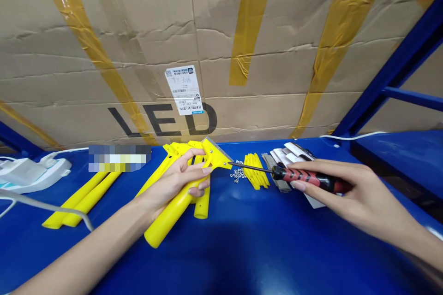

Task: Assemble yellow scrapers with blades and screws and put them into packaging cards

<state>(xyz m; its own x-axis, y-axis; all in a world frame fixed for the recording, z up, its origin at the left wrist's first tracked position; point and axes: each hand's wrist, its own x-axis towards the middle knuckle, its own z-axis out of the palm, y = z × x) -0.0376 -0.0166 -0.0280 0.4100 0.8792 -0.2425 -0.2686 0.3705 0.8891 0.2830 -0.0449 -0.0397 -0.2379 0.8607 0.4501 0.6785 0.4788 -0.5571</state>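
Note:
My left hand (187,177) is wrapped round a yellow scraper (173,212), its handle slanting down to the left and its wide head up to the right. Along the head's edge runs a thin metal blade (219,149). In my right hand (349,189) is a screwdriver (308,179) with a red and black handle, held nearly level. Its tip meets the scraper head at a small screw, or comes very close to it. Behind my left hand lie several more yellow scraper handles (201,203), partly covered by it.
Small screws and nuts (237,173) lie beside a row of yellow plastic strips (256,173). Grey blades (277,175) and white packets (292,152) are further right. Two yellow handles (90,198) and a white power strip (38,177) lie left. A large cardboard box (138,55) stands behind.

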